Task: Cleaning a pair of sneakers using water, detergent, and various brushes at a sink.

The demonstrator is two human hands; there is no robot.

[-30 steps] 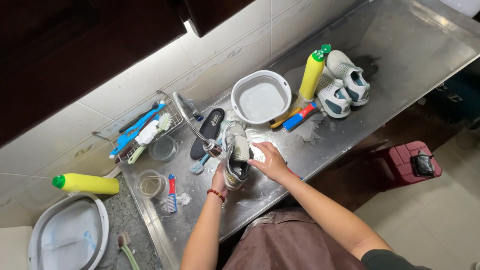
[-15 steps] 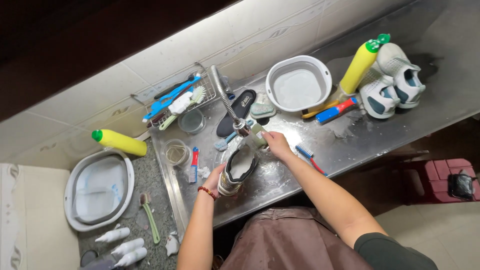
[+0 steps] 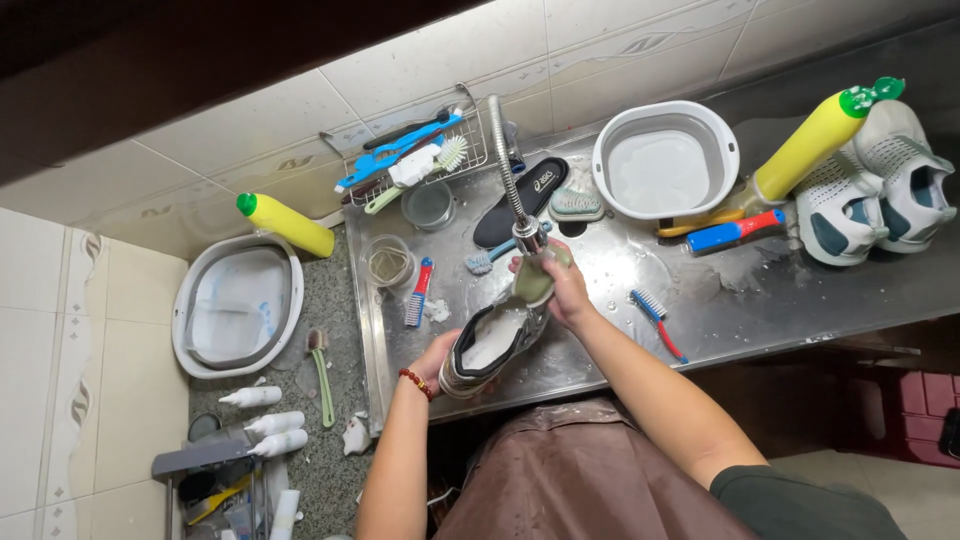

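A grey and white sneaker (image 3: 492,340) lies over the steel sink under the flexible tap (image 3: 510,170). My left hand (image 3: 435,358) grips its heel end. My right hand (image 3: 560,285) holds the toe end right below the tap's nozzle. A red bead bracelet sits on my left wrist. A black insole (image 3: 520,200) and a small green scrub brush (image 3: 577,205) lie behind the tap.
A white basin (image 3: 665,165), yellow bottle (image 3: 815,135) and a pair of white sneakers (image 3: 880,185) stand at the right. Brushes (image 3: 655,320) lie on the steel counter. At the left are another basin (image 3: 238,305), a yellow bottle (image 3: 285,225) and white squeeze bottles (image 3: 265,420). A wire rack (image 3: 410,160) holds brushes.
The camera view has shifted, showing more of the left counter. My right hand has let go of the blue brush, which lies on the counter, and moved onto the shoe's toe under the tap.
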